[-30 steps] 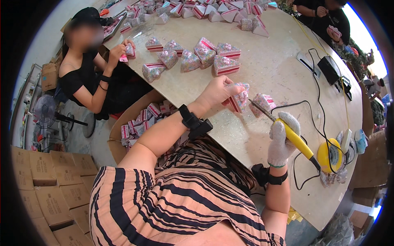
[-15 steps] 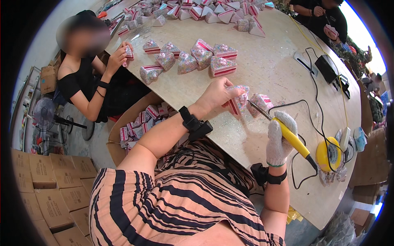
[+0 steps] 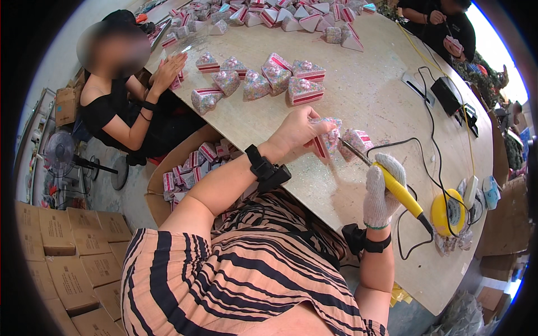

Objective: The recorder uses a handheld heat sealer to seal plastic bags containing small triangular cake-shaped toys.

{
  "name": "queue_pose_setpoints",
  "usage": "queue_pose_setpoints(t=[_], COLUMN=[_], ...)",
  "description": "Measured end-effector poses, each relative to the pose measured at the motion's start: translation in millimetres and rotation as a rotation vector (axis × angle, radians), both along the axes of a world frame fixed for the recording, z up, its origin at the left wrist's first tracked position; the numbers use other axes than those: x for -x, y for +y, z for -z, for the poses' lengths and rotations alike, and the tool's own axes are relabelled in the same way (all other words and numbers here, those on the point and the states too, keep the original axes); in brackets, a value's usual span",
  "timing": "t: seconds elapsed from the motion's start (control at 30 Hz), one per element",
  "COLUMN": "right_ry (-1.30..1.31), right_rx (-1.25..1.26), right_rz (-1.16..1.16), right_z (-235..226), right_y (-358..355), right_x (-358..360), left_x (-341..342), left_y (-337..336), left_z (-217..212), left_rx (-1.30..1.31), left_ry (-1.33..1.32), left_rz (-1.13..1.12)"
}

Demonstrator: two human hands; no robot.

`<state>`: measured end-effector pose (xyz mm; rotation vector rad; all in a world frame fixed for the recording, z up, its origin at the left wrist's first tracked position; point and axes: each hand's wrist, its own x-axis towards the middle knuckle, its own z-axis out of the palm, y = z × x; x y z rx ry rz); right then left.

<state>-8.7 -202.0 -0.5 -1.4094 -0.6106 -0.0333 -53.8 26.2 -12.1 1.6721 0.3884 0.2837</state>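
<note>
My bare left hand (image 3: 305, 130) is closed on a glittery toy cake slice (image 3: 327, 140) with pink and white layers, held just above the table. In a white knit glove, my right hand (image 3: 384, 187) grips a yellow-handled soldering iron (image 3: 402, 193). The iron's metal shaft points left, its tip at or very near the held slice; exact contact I cannot make out. Just right of it another cake slice (image 3: 355, 144) rests on the table, partly behind the iron. Several finished-looking slices (image 3: 274, 78) stand grouped beyond my left hand.
A wooden table (image 3: 381, 89) carries a large pile of slices (image 3: 280, 14) at its far edge. Black cables, a black device (image 3: 445, 94) and a yellow tape roll (image 3: 447, 213) lie right. A box of slices (image 3: 193, 168) stands below left. Co-workers sit left and far right.
My hands, the slice and the iron stay nearly in place. The co-worker at left has brought both hands together around a slice.
</note>
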Motion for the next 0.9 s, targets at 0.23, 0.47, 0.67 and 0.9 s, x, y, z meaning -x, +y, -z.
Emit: queue_pose_setpoints(t=[0.23,0.47,0.67,0.9], right_ry=[-0.064,-0.153,-0.002,0.035], right_rx=[0.030,0.067,0.027,0.021], right_rz=[-0.006,-0.007,0.007,-0.010], right_z=[1,2,-7,-11], right_y=[-1,-1,-1,-1], right_x=[-3,-4,1,1], left_x=[0,0,1,-4], left_y=[-1,-2,-5,-2], left_z=[-3,-3,-8,1], left_rx=[-0.026,-0.041,-0.097,-0.287], left_ry=[0.000,-0.029,-0.017,-0.059], left_rz=[0.003,0.000,-0.005,-0.030])
